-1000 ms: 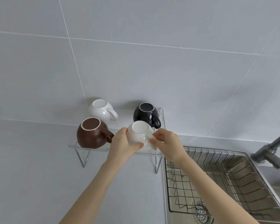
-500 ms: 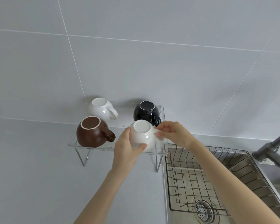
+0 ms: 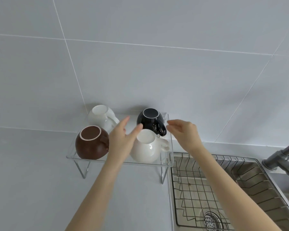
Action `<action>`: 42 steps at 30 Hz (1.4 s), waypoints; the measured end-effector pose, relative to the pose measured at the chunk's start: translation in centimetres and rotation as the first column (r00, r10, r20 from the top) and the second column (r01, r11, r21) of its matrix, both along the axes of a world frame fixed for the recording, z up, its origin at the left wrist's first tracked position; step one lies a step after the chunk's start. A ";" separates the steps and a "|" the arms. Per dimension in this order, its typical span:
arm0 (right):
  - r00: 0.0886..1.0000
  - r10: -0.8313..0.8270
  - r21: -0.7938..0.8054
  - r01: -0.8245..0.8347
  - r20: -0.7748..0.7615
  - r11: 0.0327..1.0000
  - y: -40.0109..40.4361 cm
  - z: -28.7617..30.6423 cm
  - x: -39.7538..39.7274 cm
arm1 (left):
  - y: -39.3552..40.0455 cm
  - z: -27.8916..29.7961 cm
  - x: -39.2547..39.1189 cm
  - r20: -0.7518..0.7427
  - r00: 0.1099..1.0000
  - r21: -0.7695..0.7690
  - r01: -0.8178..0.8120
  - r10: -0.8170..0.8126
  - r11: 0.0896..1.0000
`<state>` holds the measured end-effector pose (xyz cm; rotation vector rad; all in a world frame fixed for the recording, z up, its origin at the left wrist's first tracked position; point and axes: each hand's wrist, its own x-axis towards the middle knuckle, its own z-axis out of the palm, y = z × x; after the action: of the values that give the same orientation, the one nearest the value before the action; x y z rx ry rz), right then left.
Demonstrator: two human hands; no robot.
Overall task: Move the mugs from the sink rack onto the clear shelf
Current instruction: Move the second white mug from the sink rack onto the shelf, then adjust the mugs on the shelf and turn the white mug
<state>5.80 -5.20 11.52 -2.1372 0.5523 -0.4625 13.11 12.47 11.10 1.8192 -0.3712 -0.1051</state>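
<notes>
White mug (image 3: pixel 147 147) is set upside down at the front right of the clear shelf (image 3: pixel 117 161), beside the brown mug (image 3: pixel 91 144), black mug (image 3: pixel 151 121) behind. Left hand (image 3: pixel 122 139) is spread wide, just beside it; right hand (image 3: pixel 183 132) is loosely open, holding nothing. Both are best drawn straight back, so the handle is not knocked. No mugs are seen in the rack (image 3: pixel 198 189).

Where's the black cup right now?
The black cup sits upside down at the back right of the clear shelf, against the wall, just behind the front white mug and right of the other white mug.
</notes>
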 end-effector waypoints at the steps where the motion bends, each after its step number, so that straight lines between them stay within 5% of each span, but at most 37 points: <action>1: 0.997 -0.068 -0.072 0.071 0.041 0.995 0.0 0.0 0.6 | -0.6 0.6 1.3 0.003 0.999 -0.008 0.036 -0.036 0.999; 9: 0.996 -0.065 -0.264 0.046 -0.064 0.963 0.7 -2.5 3.9 | -6.0 0.2 7.8 -0.045 0.943 0.224 0.331 -0.330 0.916; 22: 0.992 0.122 -0.226 -0.129 -0.045 0.965 -2.7 -1.4 5.3 | -4.4 -1.2 6.0 0.209 0.964 0.287 0.100 -0.164 0.953; 33: 0.995 0.101 -0.202 -0.102 -0.012 0.974 -2.9 -1.9 5.7 | -4.4 -1.2 6.2 0.139 0.983 0.224 0.086 -0.120 0.971; 38: 0.974 0.030 -0.319 -0.103 -0.226 0.942 -1.7 -0.2 5.9 | -2.9 0.8 6.3 0.127 0.970 0.307 0.161 -0.208 0.938; 42: 0.993 0.083 -0.308 -0.052 0.088 0.950 3.7 1.6 4.1 | 2.9 3.0 7.2 0.158 0.985 0.170 0.047 -0.075 0.984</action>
<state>9.94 -1.48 13.10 -2.4033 0.3673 -0.6474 20.29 15.35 14.12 1.9872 -0.5492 -0.0290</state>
